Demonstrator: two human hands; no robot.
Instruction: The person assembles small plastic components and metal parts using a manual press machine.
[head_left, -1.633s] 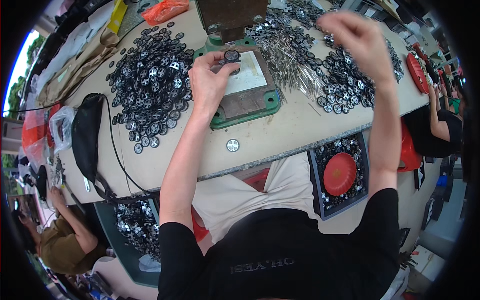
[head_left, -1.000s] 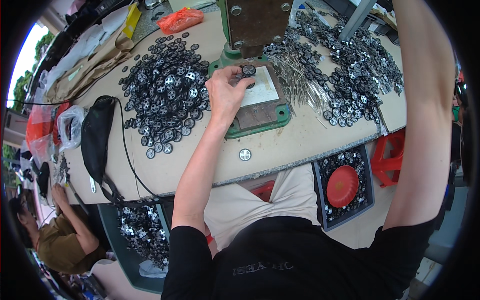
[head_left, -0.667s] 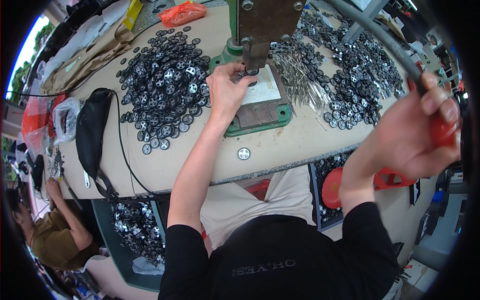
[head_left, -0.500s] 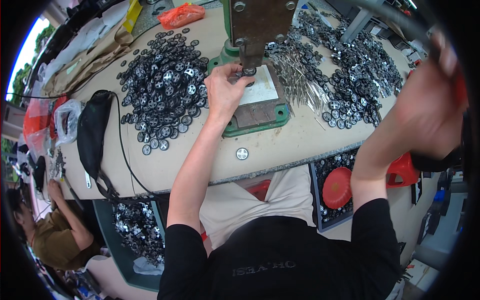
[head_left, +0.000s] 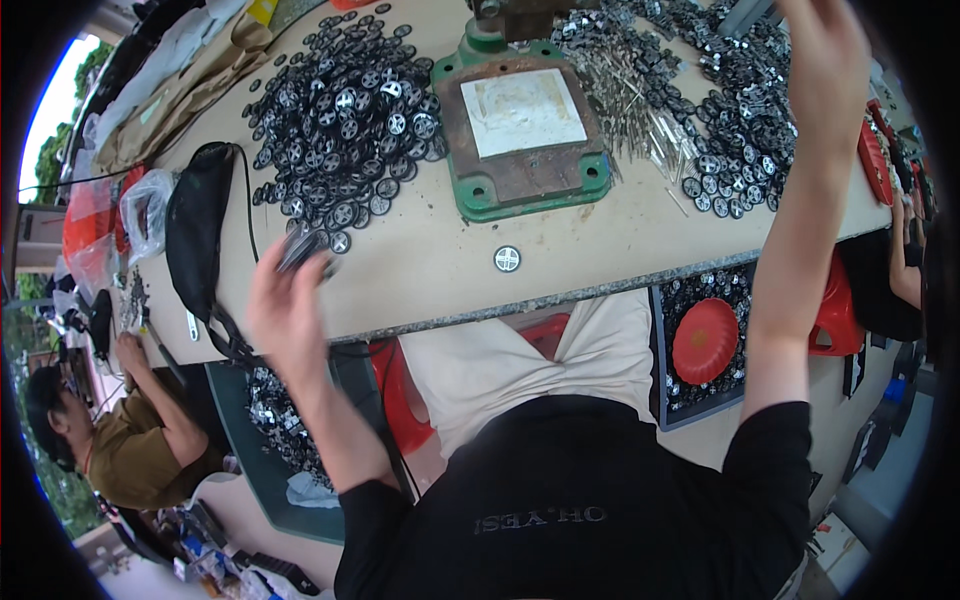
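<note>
With our left grip [head_left: 285, 325], blurred, we are pinching a dark wheel part [head_left: 299, 247] between fingers and thumb. Just beyond that grip we have the pile of black-rimmed wheels [head_left: 345, 140] on our bench [head_left: 430, 250]; to the grip's right lies a single silver-faced wheel [head_left: 507, 259]. Farther right and beyond stands the green-edged press base [head_left: 535, 203] with its white plate [head_left: 525, 115]. Farthest, our right grip [head_left: 830, 35] runs out of view; we cannot tell whether it holds anything.

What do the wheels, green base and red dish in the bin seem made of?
Wheels: likely plastic, black rims with shiny silvery centres, perhaps plated.
Green base: probably painted metal; thick, with corner holes.
Red dish: likely moulded plastic; smooth-looking, evenly coloured, edge fluted.
</note>
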